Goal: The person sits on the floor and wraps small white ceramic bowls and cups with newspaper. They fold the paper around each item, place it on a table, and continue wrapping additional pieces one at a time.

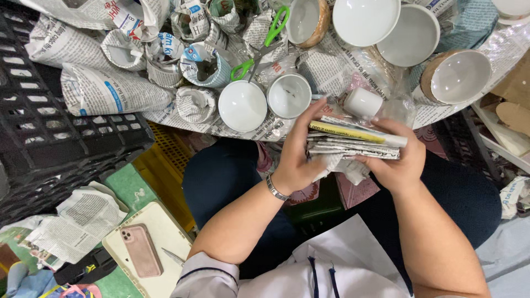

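Left hand point(298, 157): gripping the left end of the folded newspaper bundle point(353, 140), fingers curled over its top edge.
Right hand point(395, 163): clamping the bundle's right end from below.
Bundle: lying centre frame, long axis running left to right between both hands.
Nearest cup: small white cup point(362, 102) sitting just above the bundle, closer to the right hand.

Green scissors point(260, 45), pink phone point(141, 250), black crate point(33, 110)

Left hand point(295, 160) and right hand point(395, 163) grip a folded newspaper bundle point(353, 140) just below two white cups point(243, 106); green-handled scissors point(260, 47) lie above the cups.
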